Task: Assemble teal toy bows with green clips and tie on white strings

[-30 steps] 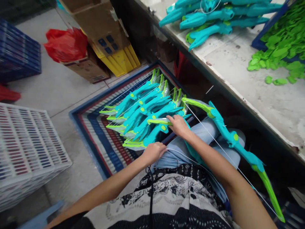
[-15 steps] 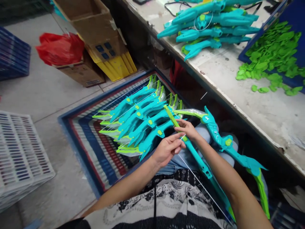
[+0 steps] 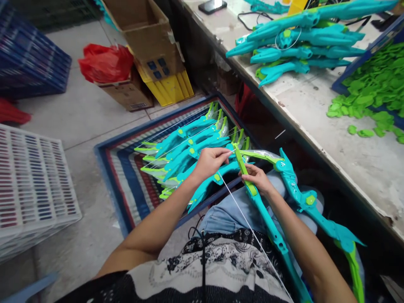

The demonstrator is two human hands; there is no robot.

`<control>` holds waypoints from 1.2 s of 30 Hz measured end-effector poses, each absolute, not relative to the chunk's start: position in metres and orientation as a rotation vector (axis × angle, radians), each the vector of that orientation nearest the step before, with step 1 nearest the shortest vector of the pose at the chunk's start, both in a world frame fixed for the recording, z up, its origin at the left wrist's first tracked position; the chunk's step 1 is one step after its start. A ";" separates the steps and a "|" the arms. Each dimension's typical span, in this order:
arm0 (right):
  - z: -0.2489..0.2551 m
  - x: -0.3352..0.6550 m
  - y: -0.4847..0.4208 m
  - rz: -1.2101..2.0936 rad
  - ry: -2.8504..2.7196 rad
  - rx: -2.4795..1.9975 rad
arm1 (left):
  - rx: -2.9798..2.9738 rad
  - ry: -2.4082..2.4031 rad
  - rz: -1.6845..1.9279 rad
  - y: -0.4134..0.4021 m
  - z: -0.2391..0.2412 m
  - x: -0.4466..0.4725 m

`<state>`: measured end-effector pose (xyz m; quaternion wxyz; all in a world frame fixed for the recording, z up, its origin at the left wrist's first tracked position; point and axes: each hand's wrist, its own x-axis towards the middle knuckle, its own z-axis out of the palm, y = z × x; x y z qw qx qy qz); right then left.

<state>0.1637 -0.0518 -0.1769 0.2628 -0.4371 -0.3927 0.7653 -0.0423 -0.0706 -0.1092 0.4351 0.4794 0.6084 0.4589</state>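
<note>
A turquoise toy bow [image 3: 268, 219] with a lime-green limb lies across my lap, its tip pointing away from me. My right hand [image 3: 257, 177] is closed around the green limb. At the limb's tip, my left hand [image 3: 211, 162] pinches the end of a white bowstring [image 3: 241, 206], which runs slackly back toward my body. Whether the string is hooked on the tip I cannot tell. Another turquoise bow [image 3: 309, 200] rests across my knees to the right, touched by neither hand.
Several strung bows [image 3: 192, 143] lie in a blue-rimmed crate [image 3: 116, 141] ahead. On the workbench [image 3: 293, 99] are stacked bow bodies [image 3: 284, 54], a phone [image 3: 212, 6] and loose green pieces [image 3: 375, 101]. A white basket [image 3: 34, 181] stands at left, cardboard boxes [image 3: 151, 46] behind.
My left hand has moved forward, drawing the string end up to the limb's tip. My right hand keeps hold of the limb, slightly lower along it. The view has shifted left.
</note>
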 end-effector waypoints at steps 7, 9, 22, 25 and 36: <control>-0.181 0.165 -0.052 2.074 -1.087 -1.191 | 1.468 1.540 1.021 -0.064 -0.107 -0.051; -0.181 0.165 -0.051 2.074 -1.097 -1.178 | 1.502 1.541 1.015 -0.063 -0.108 -0.051; -0.184 0.159 -0.060 1.853 -1.428 -1.154 | 1.034 1.202 1.015 -0.049 -0.108 -0.052; -0.163 0.150 -0.045 1.396 -1.684 -1.157 | 1.010 1.193 1.037 -0.048 -0.111 -0.054; -0.130 0.116 0.010 1.264 -1.880 -0.992 | 0.965 1.112 1.057 -0.049 -0.116 -0.057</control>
